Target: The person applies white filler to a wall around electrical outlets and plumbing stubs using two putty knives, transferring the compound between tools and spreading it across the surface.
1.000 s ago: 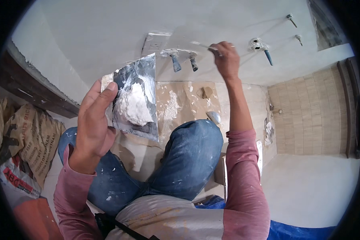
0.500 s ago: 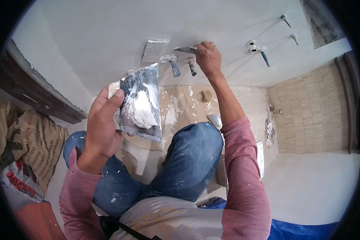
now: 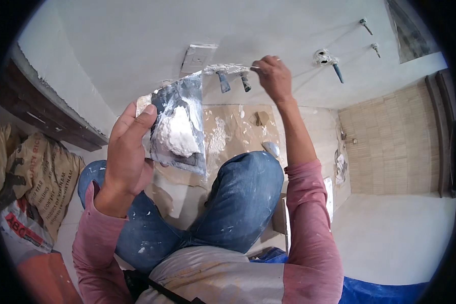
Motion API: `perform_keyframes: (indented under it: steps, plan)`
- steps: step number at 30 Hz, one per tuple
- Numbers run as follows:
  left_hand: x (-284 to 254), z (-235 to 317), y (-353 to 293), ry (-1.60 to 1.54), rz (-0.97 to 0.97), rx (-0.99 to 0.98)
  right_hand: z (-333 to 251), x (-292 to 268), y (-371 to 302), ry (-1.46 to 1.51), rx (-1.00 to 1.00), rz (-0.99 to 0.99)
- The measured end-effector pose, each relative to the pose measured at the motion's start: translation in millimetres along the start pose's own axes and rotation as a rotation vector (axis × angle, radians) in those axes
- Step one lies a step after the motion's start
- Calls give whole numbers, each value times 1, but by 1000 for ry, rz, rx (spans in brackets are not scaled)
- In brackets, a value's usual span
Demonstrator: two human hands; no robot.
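Left hand (image 3: 130, 147) at nine o'clock grips a plate (image 3: 163, 103), presumably keeping white paste (image 3: 177, 134) near the right hand (image 3: 276, 80), clenched round a half-hidden tool (image 3: 257, 65) at one o'clock

The heap of paste (image 3: 176, 133) lies on the board (image 3: 162, 101); beyond, the wall outlet (image 3: 198, 58) sits left of two pipe stubs (image 3: 223, 82), sacks (image 3: 48, 182) over to the person's left.
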State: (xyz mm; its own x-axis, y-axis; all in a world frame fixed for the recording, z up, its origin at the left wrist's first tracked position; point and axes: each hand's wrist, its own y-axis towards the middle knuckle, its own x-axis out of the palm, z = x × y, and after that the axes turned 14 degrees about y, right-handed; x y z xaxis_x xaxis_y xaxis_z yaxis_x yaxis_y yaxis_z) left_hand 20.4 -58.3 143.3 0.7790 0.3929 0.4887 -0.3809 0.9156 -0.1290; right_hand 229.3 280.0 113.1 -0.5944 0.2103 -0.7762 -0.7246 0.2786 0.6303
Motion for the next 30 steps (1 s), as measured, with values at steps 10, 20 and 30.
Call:
perform_keyframes:
  steps: [10, 20, 30]
  plan:
    - [1, 2, 1, 31, 3, -12, 9, 40, 16, -114, 13, -108]
    - [-1, 2, -2, 23, 9, 6, 27, -14, 30, 240, 228, 528]
    - [-3, -3, 0, 27, -13, -13, 43, -5, -12, -64, 120, -122]
